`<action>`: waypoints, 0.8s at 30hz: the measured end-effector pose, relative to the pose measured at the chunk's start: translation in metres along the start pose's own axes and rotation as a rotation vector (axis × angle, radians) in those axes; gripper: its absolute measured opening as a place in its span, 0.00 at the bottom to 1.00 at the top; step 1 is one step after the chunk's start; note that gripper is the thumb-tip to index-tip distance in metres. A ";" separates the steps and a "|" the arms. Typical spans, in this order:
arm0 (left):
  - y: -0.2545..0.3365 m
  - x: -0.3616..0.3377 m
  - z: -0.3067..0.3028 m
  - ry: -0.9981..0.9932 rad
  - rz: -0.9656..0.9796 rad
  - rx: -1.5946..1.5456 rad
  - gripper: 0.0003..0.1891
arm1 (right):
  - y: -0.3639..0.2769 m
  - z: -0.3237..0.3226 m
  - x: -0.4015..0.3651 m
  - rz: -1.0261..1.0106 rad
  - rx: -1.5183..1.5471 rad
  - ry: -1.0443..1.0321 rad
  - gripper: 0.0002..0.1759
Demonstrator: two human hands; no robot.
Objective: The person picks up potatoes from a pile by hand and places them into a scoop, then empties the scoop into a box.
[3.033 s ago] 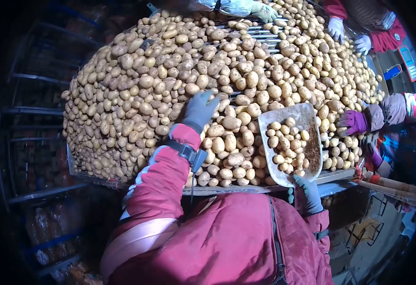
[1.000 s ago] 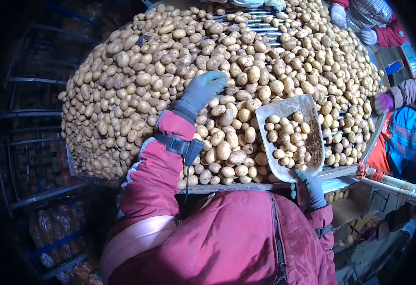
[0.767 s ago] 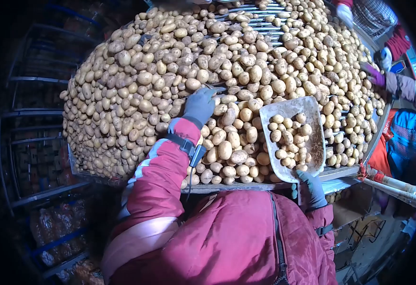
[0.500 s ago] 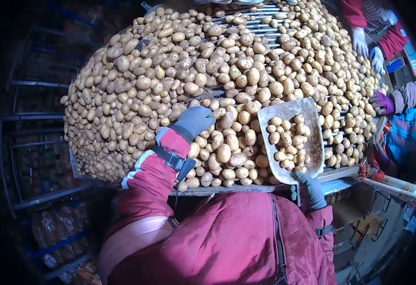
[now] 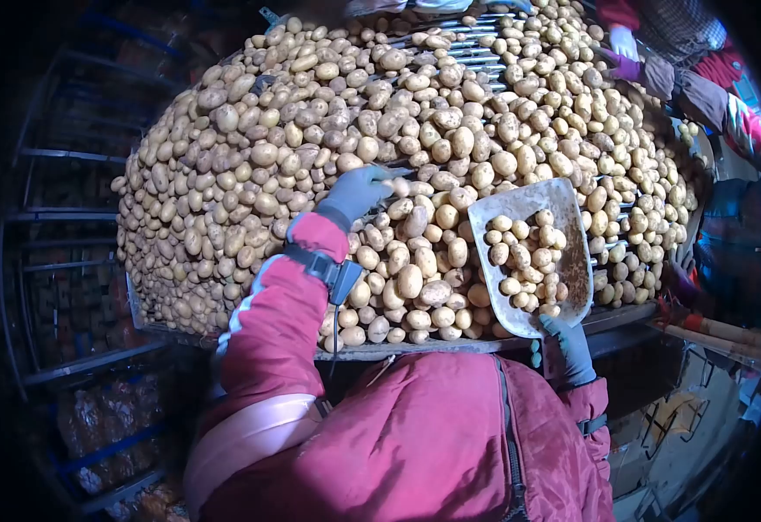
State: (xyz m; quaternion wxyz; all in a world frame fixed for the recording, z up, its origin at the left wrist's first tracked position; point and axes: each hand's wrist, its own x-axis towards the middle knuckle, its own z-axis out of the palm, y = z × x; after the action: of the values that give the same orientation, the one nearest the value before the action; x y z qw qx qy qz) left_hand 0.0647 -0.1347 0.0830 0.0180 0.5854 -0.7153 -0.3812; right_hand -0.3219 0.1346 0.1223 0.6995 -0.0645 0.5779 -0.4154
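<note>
My left hand (image 5: 358,193), in a grey glove, lies on a big heap of potatoes (image 5: 263,155). Its fingers stretch to the right, apart, and touch potatoes close to a dark gap; I see nothing gripped in them. Near the table's front edge, my gloved right hand (image 5: 571,346) is closed around the handle end of a scoop (image 5: 578,252). This scoop is whitish, worn and dirt-stained, and rests over the heap. Several small potatoes (image 5: 520,256) lie in it. The handle is mostly hidden by my hand.
Metal bars (image 5: 474,54) show through the heap at the back. At the far right, a co-worker's arm (image 5: 702,97) with a purple glove reaches in, beside another person's white-gloved hand (image 5: 622,42). Dark metal racks (image 5: 76,213) stand left. A wooden edge (image 5: 415,349) borders the heap in front.
My left hand has shifted slightly up and right, and its fingers have straightened. The scoop stays nearly in place. At the right, the purple-gloved arm has moved toward the back.
</note>
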 end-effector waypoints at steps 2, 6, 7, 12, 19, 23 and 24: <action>0.056 -0.041 -0.020 -0.094 0.018 -0.649 0.24 | 0.000 -0.001 -0.004 0.034 0.017 -0.014 0.22; 0.048 -0.056 -0.028 -0.008 0.257 -0.761 0.25 | -0.001 0.004 0.000 0.020 0.007 -0.039 0.22; 0.040 -0.059 -0.030 0.085 0.291 -0.892 0.24 | 0.001 0.003 0.003 -0.003 0.003 -0.048 0.22; -0.052 -0.044 -0.024 0.251 -0.164 -0.187 0.19 | 0.011 -0.017 0.013 0.123 -0.023 -0.087 0.21; -0.028 -0.040 0.066 0.530 0.241 0.364 0.21 | 0.000 0.003 0.002 0.186 0.012 -0.052 0.19; -0.062 -0.029 0.019 0.470 0.254 0.167 0.21 | 0.012 -0.006 0.010 0.173 0.035 -0.020 0.19; -0.030 -0.040 -0.018 0.393 0.000 0.355 0.24 | 0.015 -0.003 0.009 0.134 0.049 0.001 0.19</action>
State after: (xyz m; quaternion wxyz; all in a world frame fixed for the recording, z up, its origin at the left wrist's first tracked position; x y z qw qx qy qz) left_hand 0.1107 -0.1105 0.0952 0.0536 0.6422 -0.7538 -0.1284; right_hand -0.3170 0.1397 0.1065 0.7268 -0.0082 0.5710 -0.3815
